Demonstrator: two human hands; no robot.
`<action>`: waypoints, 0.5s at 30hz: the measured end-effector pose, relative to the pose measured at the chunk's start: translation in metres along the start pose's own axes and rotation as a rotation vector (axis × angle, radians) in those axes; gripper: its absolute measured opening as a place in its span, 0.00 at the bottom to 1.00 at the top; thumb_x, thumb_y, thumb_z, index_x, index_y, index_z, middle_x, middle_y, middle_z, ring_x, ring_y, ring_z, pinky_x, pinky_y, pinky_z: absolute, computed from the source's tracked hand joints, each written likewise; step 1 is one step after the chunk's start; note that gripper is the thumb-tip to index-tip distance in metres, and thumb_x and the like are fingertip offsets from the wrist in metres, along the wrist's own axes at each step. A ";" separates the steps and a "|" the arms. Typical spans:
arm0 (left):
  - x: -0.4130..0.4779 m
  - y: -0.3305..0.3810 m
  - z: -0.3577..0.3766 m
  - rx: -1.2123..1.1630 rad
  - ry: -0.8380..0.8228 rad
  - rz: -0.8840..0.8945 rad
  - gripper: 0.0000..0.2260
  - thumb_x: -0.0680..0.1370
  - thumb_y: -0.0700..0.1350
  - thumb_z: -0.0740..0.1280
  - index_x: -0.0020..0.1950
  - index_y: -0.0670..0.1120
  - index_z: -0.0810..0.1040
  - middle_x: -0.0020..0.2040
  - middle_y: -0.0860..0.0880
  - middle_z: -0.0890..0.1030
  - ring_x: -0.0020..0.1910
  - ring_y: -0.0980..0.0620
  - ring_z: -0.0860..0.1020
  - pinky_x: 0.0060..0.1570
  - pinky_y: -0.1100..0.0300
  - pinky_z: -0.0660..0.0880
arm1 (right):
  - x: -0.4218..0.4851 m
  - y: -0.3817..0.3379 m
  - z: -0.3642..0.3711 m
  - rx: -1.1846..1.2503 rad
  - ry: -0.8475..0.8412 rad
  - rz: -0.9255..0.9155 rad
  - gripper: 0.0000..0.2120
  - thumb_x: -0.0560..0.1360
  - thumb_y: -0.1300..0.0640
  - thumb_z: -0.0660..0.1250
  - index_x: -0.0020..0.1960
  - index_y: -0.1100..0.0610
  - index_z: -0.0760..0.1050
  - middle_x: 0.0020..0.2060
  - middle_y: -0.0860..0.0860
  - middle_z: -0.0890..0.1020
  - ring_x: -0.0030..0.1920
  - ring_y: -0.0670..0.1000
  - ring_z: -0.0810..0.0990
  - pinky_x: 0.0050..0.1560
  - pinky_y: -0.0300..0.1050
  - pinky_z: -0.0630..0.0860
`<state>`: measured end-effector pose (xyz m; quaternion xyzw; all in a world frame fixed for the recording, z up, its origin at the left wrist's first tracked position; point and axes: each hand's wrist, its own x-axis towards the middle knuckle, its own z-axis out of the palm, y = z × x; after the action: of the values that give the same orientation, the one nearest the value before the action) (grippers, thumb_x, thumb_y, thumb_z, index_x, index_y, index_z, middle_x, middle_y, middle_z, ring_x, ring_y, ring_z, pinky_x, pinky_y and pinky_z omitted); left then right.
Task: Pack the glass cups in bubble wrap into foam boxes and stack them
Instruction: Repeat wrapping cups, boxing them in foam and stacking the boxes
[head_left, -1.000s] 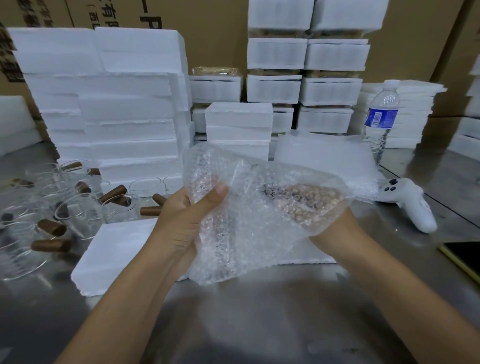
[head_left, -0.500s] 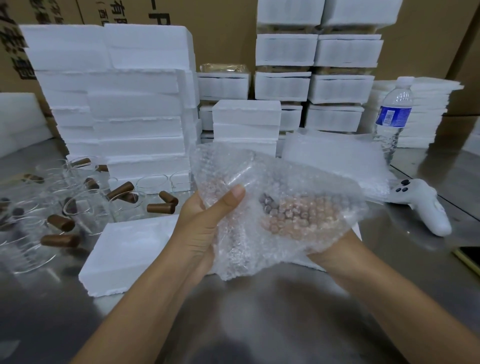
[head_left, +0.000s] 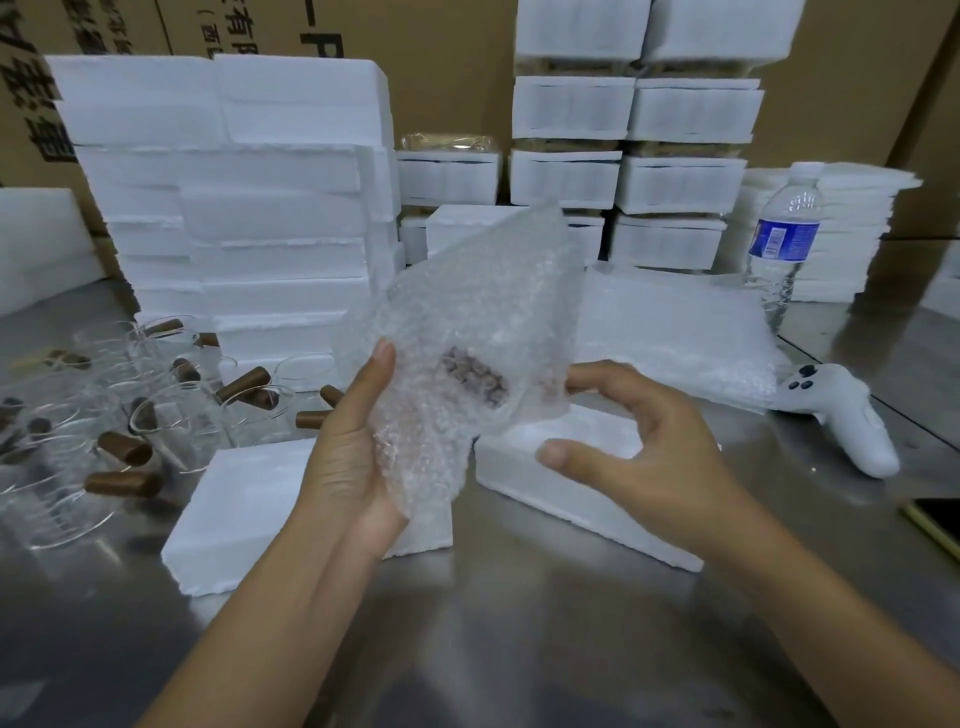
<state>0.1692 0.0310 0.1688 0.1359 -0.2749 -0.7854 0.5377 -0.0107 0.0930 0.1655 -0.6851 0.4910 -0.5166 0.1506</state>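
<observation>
While the left hand (head_left: 353, 457) is gripping a piece of bubble wrap (head_left: 467, 312) by its left side, with the thumb lying on the front and the other fingers going behind, the wrap is standing up in the air above the steel table (head_left: 519, 623) and leaning a little to the right. A brownish patch is showing through the wrap near its middle; I cannot tell what it is. The right hand (head_left: 639, 447) is hovering just beside the right edge of the wrap. Its fingers are loosely bent and the thumb is staying apart below them, so it is clamping nothing. One fingertip is reaching the edge, but I cannot tell if it is touching.

Below the left hand a white foam box (head_left: 249, 509) is lying flat on the table, and a second foam box (head_left: 545, 499) is lying below the right hand. Glass cups (head_left: 171, 415) with brown handles are crowding the table at the left, some on their sides. Behind them a stack of foam slabs (head_left: 234, 208) is rising, and further right packed foam boxes (head_left: 623, 182) are standing in columns before cardboard cartons (head_left: 857, 78). A pile of bubble wrap sheets (head_left: 675, 332), a water bottle (head_left: 784, 244) and a white controller (head_left: 841, 421) are sitting at the right.
</observation>
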 end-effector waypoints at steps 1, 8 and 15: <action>-0.001 0.000 0.001 0.009 -0.005 -0.001 0.10 0.68 0.48 0.68 0.42 0.45 0.87 0.47 0.46 0.85 0.43 0.49 0.85 0.35 0.59 0.80 | 0.000 0.001 0.001 -0.113 0.048 -0.050 0.11 0.62 0.37 0.73 0.43 0.34 0.78 0.48 0.36 0.79 0.55 0.37 0.74 0.57 0.29 0.66; -0.003 0.000 0.002 -0.032 -0.116 -0.138 0.32 0.52 0.48 0.84 0.54 0.43 0.84 0.56 0.41 0.82 0.54 0.42 0.82 0.48 0.43 0.80 | 0.008 0.001 -0.012 0.014 0.349 -0.036 0.10 0.71 0.59 0.72 0.37 0.43 0.78 0.31 0.52 0.76 0.32 0.42 0.70 0.38 0.30 0.68; -0.007 -0.013 0.007 -0.055 -0.173 -0.203 0.27 0.54 0.47 0.83 0.51 0.42 0.85 0.55 0.41 0.83 0.54 0.42 0.82 0.50 0.44 0.79 | 0.011 -0.003 -0.021 0.358 0.413 0.101 0.07 0.76 0.66 0.63 0.44 0.60 0.78 0.28 0.50 0.82 0.28 0.49 0.79 0.35 0.39 0.79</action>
<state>0.1584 0.0430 0.1666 0.0802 -0.2835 -0.8517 0.4334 -0.0271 0.0913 0.1829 -0.5024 0.4455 -0.7159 0.1914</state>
